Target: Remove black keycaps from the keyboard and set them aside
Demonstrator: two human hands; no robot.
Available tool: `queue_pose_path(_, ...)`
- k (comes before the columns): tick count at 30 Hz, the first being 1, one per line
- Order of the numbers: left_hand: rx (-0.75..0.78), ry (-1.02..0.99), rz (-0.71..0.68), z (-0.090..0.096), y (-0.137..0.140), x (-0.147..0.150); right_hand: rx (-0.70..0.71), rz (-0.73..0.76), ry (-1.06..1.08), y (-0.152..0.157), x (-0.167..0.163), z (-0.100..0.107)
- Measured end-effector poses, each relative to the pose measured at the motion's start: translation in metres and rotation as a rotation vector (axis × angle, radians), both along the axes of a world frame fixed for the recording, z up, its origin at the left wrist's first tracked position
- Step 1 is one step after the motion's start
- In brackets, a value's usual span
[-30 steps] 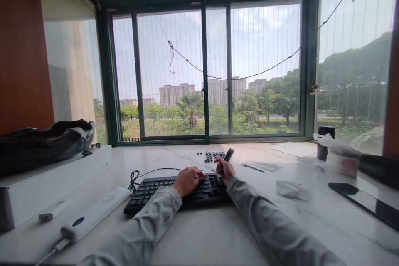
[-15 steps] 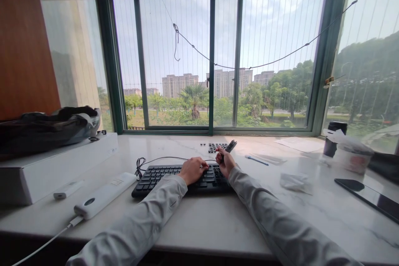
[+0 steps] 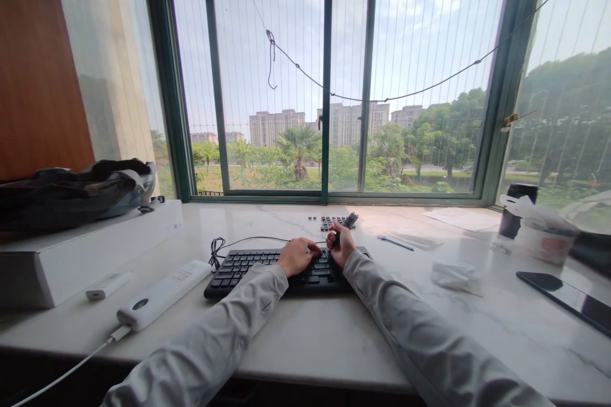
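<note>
A black keyboard [image 3: 248,268] lies on the marble surface, its cable coiled at the back left. My left hand [image 3: 298,257] rests over its right half, fingers drawn together at the tips. Whatever may be between those fingertips is too small to make out. Beside it, above the right end of the keyboard, my right hand [image 3: 342,245] is closed in a fist around a slim black tool [image 3: 351,221]. The tool's far end sticks up out of the fist; its working end is hidden. Behind the hands lie several loose black keycaps [image 3: 328,224] in rows.
To the left are a white power bank [image 3: 162,296] with a cable, a small white device [image 3: 107,285] and a white box [image 3: 95,248] under a black bag. On the right lie a blue pen [image 3: 397,243], a plastic packet [image 3: 456,276], a phone [image 3: 568,297] and a tub [image 3: 548,238].
My right hand has shifted slightly left, closer to my left hand, and the black tool has tilted and moved with it. My left hand stays at nearly the same place on the keyboard.
</note>
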State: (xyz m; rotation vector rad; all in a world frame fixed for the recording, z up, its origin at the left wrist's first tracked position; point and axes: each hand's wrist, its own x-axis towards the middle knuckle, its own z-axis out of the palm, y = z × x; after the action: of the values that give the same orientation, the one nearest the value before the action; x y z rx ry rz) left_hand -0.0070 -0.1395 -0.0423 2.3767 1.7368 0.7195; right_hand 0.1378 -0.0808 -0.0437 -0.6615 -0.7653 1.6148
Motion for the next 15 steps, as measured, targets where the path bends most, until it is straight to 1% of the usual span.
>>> queue_pose_path(4,-0.015,-0.008,0.006,0.000,0.002,-0.001,-0.031,-0.005,0.015,-0.003,-0.002,0.001)
queue_pose_path(10,-0.020,-0.017,-0.001,-0.002,0.004,-0.002,-0.006,-0.025,0.045,0.002,-0.006,-0.004)
queue_pose_path(15,-0.026,-0.014,0.003,-0.001,0.004,-0.002,0.020,-0.109,-0.005,0.012,-0.013,-0.011)
